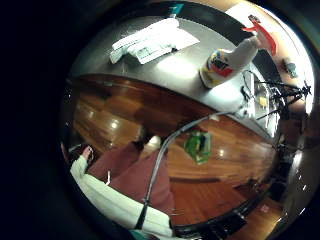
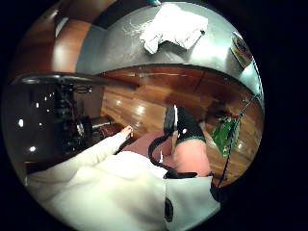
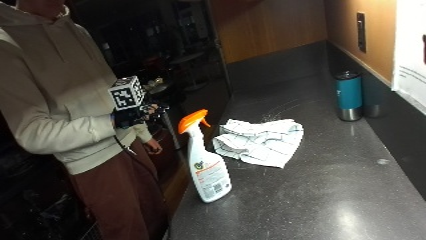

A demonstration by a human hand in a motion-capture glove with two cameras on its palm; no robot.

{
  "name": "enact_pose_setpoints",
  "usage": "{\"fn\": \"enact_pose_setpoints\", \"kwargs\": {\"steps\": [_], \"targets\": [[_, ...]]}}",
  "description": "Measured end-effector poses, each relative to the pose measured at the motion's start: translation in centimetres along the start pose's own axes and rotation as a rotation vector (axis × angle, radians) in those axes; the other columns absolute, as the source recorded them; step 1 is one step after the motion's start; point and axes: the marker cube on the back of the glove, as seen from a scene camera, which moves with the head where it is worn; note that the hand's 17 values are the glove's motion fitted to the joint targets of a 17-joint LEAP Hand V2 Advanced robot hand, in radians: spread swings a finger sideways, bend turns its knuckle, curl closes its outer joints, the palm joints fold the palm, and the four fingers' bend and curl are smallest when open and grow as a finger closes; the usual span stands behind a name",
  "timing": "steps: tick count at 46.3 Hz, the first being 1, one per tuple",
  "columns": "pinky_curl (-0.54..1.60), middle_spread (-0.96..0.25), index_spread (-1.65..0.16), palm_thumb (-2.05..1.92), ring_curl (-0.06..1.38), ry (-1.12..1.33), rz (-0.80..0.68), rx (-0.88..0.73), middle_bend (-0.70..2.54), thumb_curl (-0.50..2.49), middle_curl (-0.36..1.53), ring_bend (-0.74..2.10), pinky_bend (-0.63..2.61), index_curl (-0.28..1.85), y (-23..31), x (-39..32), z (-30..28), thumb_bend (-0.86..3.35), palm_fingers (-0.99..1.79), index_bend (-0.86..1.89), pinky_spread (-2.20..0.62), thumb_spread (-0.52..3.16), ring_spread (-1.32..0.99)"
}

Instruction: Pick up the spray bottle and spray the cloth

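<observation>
From the outside view I see the spray bottle [image 3: 208, 165] upright on the grey counter [image 3: 319, 200], the cloth [image 3: 261, 141] crumpled just behind it. My gloved right hand [image 3: 133, 116] hangs off the counter's edge, well apart from the bottle, holding nothing; I cannot tell how its fingers are set. Little-finger view: bottle [image 1: 231, 61] beside cloth [image 1: 150, 41]. Thumb view: cloth [image 2: 174, 26] on the counter.

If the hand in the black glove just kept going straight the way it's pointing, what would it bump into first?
Probably the spray bottle. The gloved right hand is raised by the person's chest, off the counter, facing toward it. The bottle stands nearest the edge, with the cloth lying beyond it. Depth is hard to judge, so this is a guess.
</observation>
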Motion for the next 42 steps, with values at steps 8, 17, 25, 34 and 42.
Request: {"fn": "enact_pose_setpoints", "kwargs": {"steps": [8,17,25,34,42], "targets": [[0.14,0.03,-0.25,0.61,0.05,-0.015,0.022,0.056,0.21,0.21,0.11,0.18,0.33,0.14,0.4,2.2,0.2,0.32,0.12,0.19,0.16,0.70,0.07],[0.19,0.03,-0.30,0.66,0.08,-0.037,0.046,0.076,0.21,0.28,0.17,0.19,0.32,0.21,0.4,5.2,0.0,0.26,0.11,0.19,0.19,0.88,0.08],[0.22,0.03,-0.32,0.69,0.11,-0.063,0.071,0.110,0.20,0.33,0.21,0.19,0.31,0.24,1.5,5.8,0.2,0.20,0.10,0.18,0.19,0.95,0.09],[0.25,0.03,-0.32,0.73,0.13,-0.105,0.139,0.231,0.19,0.38,0.24,0.20,0.30,0.27,2.4,8.8,0.4,0.13,0.09,0.18,0.20,0.98,0.09],[0.27,0.03,-0.32,0.75,0.15,-0.171,0.219,0.333,0.20,0.41,0.26,0.20,0.29,0.28,3.1,11.7,1.0,0.08,0.09,0.17,0.20,1.00,0.08]]}}
